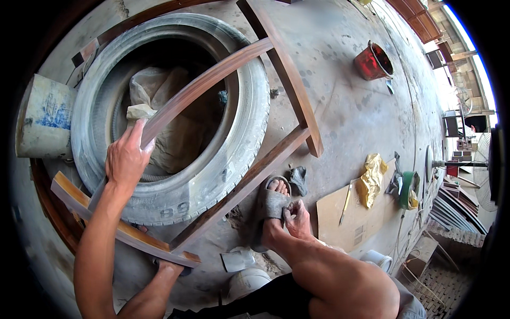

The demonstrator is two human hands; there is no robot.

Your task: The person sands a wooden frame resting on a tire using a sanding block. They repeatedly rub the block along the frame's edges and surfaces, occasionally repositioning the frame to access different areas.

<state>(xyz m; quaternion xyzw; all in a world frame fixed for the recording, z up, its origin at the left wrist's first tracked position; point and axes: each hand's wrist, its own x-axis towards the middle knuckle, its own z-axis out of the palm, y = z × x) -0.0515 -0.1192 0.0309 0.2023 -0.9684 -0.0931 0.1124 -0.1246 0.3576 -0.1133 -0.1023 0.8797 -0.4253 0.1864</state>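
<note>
A dark brown wooden frame (212, 75) with curved rails leans over a dusty grey tyre (249, 101) lying flat on the floor. My left hand (127, 154) is closed around one rail, over the tyre's opening. Just beyond its fingers shows a folded beige piece (141, 111); whether the hand touches it I cannot tell. My right hand (298, 220) is low beside my right foot, its fingers curled together against the grey sandal (272, 204). What those fingers hold, if anything, is hidden. Crumpled pale plastic (178, 141) lies inside the tyre.
A whitish bucket (47, 119) stands left of the tyre, a red-stained bucket (373, 61) at the far right. Flattened cardboard (340, 218) with a pencil-like stick (345, 203) and crumpled yellow paper (373, 179) lies to the right. A dark rag (298, 181) is near my foot.
</note>
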